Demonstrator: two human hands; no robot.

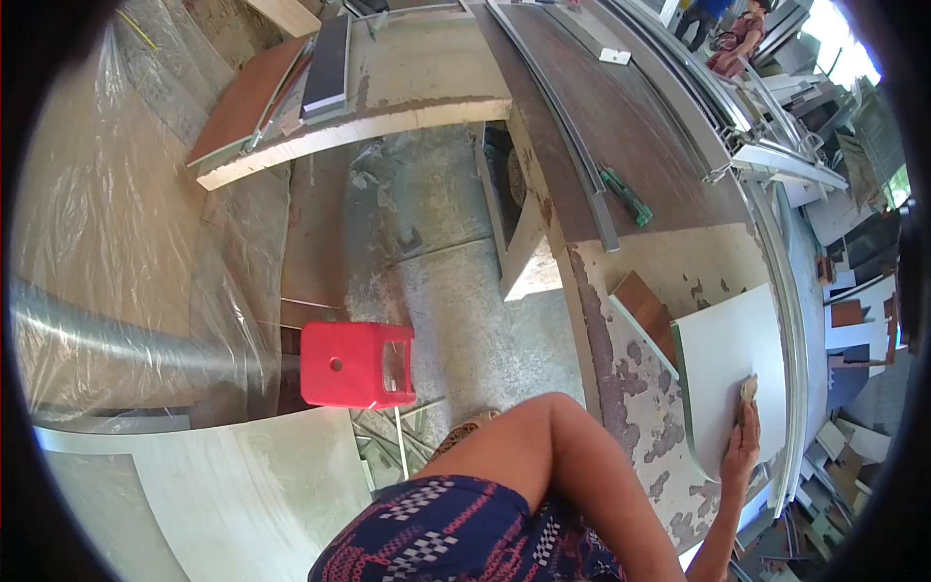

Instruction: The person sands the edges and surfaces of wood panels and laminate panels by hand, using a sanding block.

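Observation:
My right hand (743, 446) reaches up from the bottom right, fingers pressed together on a small tan piece (749, 390). It looks like a folded cloth or a sponge, though I cannot make out which. Hand and piece rest on a white panel (722, 359) with a greenish edge, lying on the worn workbench (635, 436). A brown board (644, 308) with a pale edge sticks out beside the panel's left side. In the foreground a bent bare limb, seemingly my left arm, runs to the bottom edge; my left hand is out of the frame.
A green-handled tool (626, 197) lies on the bench near a long metal strip (553, 97). Left stands a red plastic stool (349, 364). Plastic sheeting (126, 223) covers the far left. Metal profiles (713, 126) line the bench's right side; another person (739, 44) is behind.

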